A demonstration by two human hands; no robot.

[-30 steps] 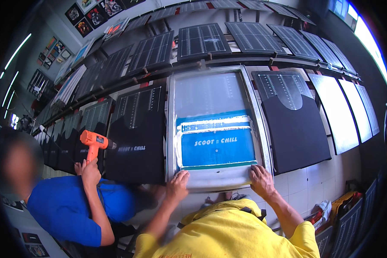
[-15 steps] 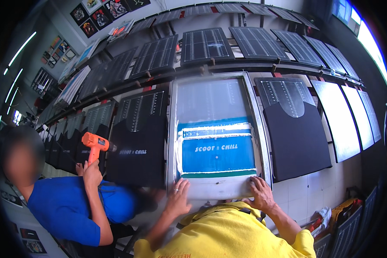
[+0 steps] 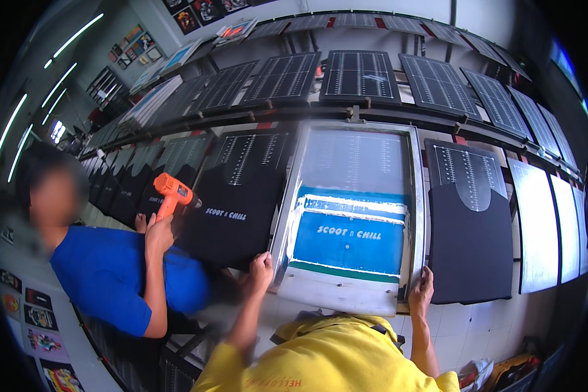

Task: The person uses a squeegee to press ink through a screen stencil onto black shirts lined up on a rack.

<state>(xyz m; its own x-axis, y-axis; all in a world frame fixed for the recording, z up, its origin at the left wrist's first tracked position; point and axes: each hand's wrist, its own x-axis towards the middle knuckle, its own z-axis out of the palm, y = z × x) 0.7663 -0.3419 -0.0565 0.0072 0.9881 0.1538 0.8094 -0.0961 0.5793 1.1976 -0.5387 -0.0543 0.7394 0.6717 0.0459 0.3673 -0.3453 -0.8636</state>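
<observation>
A silkscreen frame (image 3: 298, 170) with a metal rim lies in front of me, its mesh blue in the lower half, with pale lettering and white ink along the blue area's edges. My left hand (image 3: 260, 273) is beside the frame's lower left corner, apart from the rim, its fingers curled closed. Close to the lower right side, my right hand (image 3: 422, 295) has its fingers bent together. Whatever either hand may hold is too small or hidden to make out. The surface under the frame is mostly covered.
Left of me, a person in a blue shirt (image 3: 104, 274) holds an orange heat gun (image 3: 171, 194) toward a printed black shirt (image 3: 232, 225). A plain black shirt (image 3: 470, 248) lies on a board to the right. Rows of printing boards (image 3: 361, 77) stand behind.
Both my hands have left the frame's near edge and moved outward to its lower sides, fingers now curled. The view has turned left, so everything sits further right.
</observation>
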